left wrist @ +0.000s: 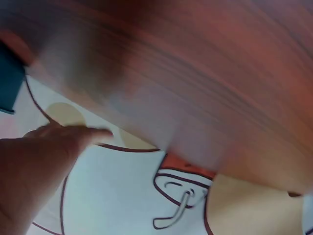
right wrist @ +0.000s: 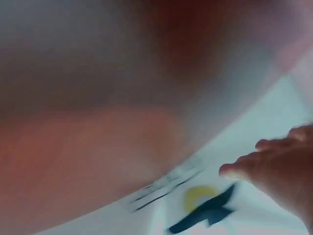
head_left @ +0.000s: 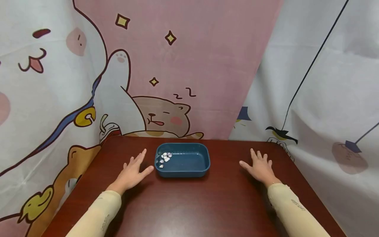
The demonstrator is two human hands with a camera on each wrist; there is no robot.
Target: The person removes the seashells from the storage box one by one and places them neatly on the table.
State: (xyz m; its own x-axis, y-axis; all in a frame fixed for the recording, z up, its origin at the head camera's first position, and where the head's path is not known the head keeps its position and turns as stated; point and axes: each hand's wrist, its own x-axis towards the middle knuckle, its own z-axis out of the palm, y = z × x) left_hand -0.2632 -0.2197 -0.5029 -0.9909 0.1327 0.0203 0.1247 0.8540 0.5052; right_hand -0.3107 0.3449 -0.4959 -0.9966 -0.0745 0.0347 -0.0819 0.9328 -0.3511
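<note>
A blue rectangular tray stands toward the back of the table, with several small whitish lumps, like pebbles or shells, gathered at its left end. My left hand is just left of the tray, fingers spread and holding nothing. Farther off on the right side, my right hand has its fingers spread too, apart from the tray. In the left wrist view, a corner of the tray shows beyond the left hand. Only the right hand and blurred surfaces appear in the right wrist view.
The dark red-brown wooden table has a glossy top. A cloth printed with cartoon animals hangs behind its back edge and along the left; pale cloth hangs along the right.
</note>
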